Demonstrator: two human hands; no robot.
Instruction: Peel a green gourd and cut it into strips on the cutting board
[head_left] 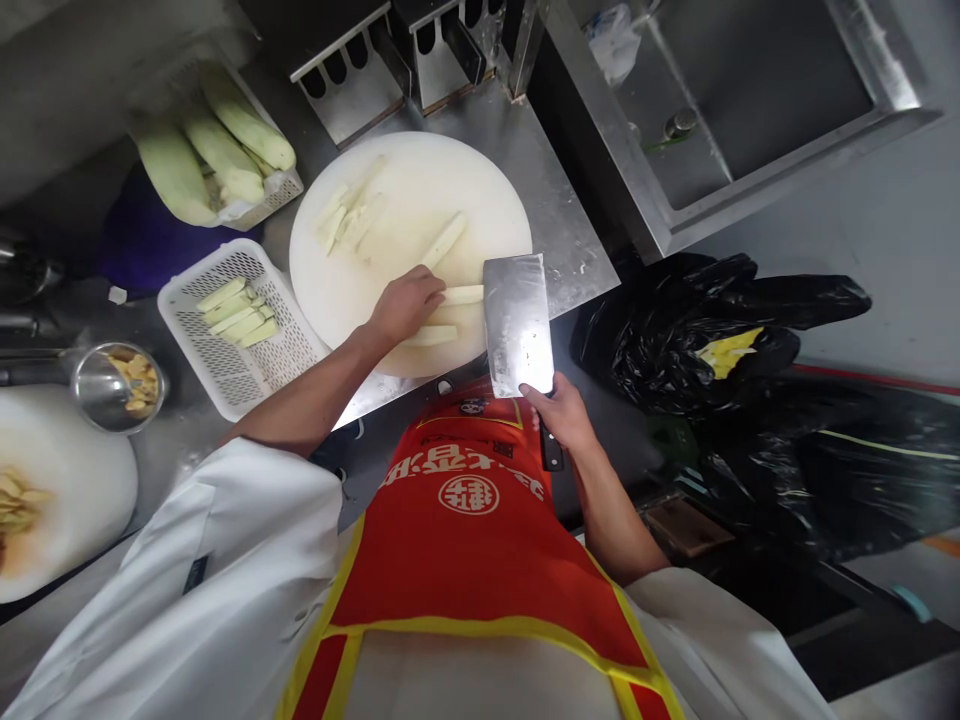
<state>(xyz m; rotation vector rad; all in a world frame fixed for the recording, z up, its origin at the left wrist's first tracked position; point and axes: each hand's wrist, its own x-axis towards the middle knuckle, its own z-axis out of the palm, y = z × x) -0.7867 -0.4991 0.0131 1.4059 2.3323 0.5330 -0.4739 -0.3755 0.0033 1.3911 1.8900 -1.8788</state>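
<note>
My right hand (564,412) is closed round the black handle of a cleaver (517,318), its thumb at the heel of the blade. The broad blade lies over the right edge of a round white cutting board (480,190). The fingers of my left hand (409,303) pinch a pale vegetable stick (463,295), whose right end meets the blade. On either side of it rest two more pale sticks, one farther away (444,240) and one nearer me (433,335). Thin pale scraps (352,210) are scattered over the board's far left part.
Left of the board, a white perforated basket (292,345) holds several cut sticks. Behind it, another basket (274,195) holds whole peeled pale-green vegetables (225,155). A steel bowl (155,405) stands farther left. Black bags (637,340) sit to the right, below a steel sink (667,225).
</note>
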